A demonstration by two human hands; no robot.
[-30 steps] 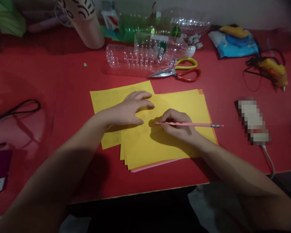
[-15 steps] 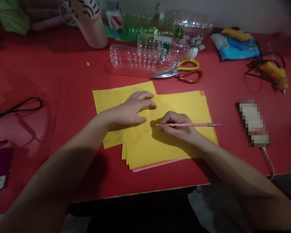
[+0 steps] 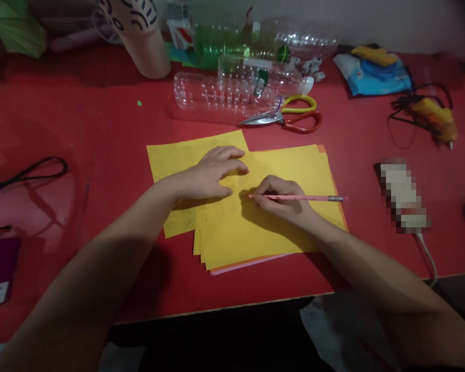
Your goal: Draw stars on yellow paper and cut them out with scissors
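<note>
Our right hand (image 3: 285,207): pinched round pencil (image 3: 318,198) near tip, likely for control; left hand (image 3: 211,175): spread, apparently steadying paper (image 3: 240,238)

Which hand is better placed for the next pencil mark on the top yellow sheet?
Probably the right hand: it grips the pink pencil, its tip close to the top yellow sheet. The left hand holds no tool and is spread toward that sheet's left side.

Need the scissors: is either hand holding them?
No, the scissors lie untouched; the left hand rests on paper, the right hand holds a pencil.
</note>
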